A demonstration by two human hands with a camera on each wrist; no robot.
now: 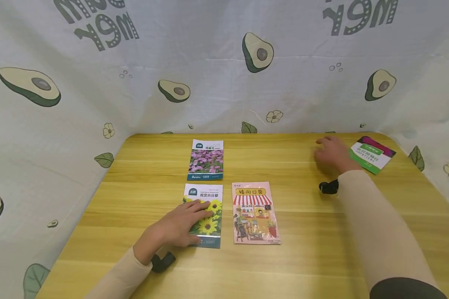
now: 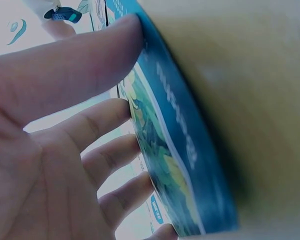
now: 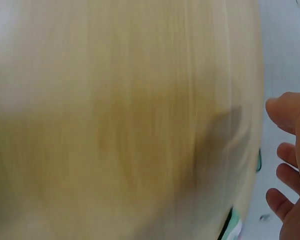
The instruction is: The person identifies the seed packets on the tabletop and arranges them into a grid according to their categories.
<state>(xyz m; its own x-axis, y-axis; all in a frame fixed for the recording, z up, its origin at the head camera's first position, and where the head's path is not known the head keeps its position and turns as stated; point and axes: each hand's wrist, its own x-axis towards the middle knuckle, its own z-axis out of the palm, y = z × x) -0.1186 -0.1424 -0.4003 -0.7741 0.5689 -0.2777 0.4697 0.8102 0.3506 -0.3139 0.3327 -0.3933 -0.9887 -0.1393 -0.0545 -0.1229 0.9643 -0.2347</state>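
My left hand (image 1: pixel 181 222) rests with spread fingers on a seed packet with yellow flowers (image 1: pixel 209 226); in the left wrist view, the thumb and fingertips touch that packet's printed face (image 2: pixel 160 135). To its right lies a pink seed packet (image 1: pixel 256 214) with a striped awning picture. Behind the yellow-flower packet is a purple-flower seed packet (image 1: pixel 205 162). My right hand (image 1: pixel 333 153) hovers near the far right of the table, holding nothing, its fingers loosely bent. Just beside it lies a green, white and magenta seed packet (image 1: pixel 372 154), turned at an angle.
The wooden table (image 1: pixel 284 270) has its far edge against a white curtain (image 1: pixel 209 54) printed with avocados. Dark wrist devices (image 1: pixel 162 262) sit at both wrists.
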